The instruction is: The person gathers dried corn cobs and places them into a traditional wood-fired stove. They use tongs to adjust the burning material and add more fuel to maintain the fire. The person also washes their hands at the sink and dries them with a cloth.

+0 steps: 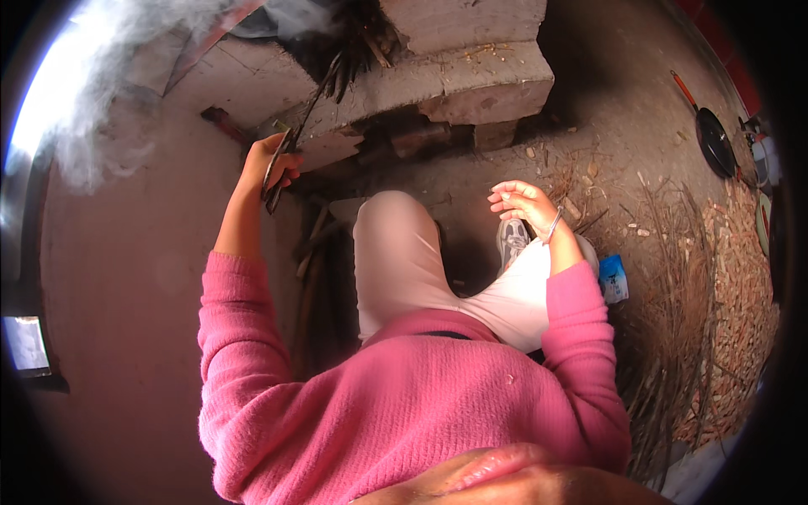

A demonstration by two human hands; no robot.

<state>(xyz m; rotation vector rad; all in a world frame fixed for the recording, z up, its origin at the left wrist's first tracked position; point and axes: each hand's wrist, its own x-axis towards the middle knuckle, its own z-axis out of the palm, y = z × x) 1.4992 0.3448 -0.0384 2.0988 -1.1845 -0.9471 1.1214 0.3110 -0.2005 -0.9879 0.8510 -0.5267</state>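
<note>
My left hand [273,161] is closed around a thin, dark, long-handled tool [307,117]. Its far end reaches up to charred sticks [344,72] at the mouth of a masonry stove [379,85]; I cannot tell whether it touches them. On the right, my right hand [524,202] is in the air over a grey shoe [512,238], fingers slightly curled and apart, holding nothing. A metal bangle [554,224] circles that wrist. The inside of the stove's opening is mostly hidden in shadow and smoke.
Smoke [107,107] drifts at the upper left beside the wall [139,252]. Dry twigs [669,315] and a heap of corn cobs [742,315] lie to the right, near a blue packet [613,279]. A black pan [716,142] with an orange handle is farther right.
</note>
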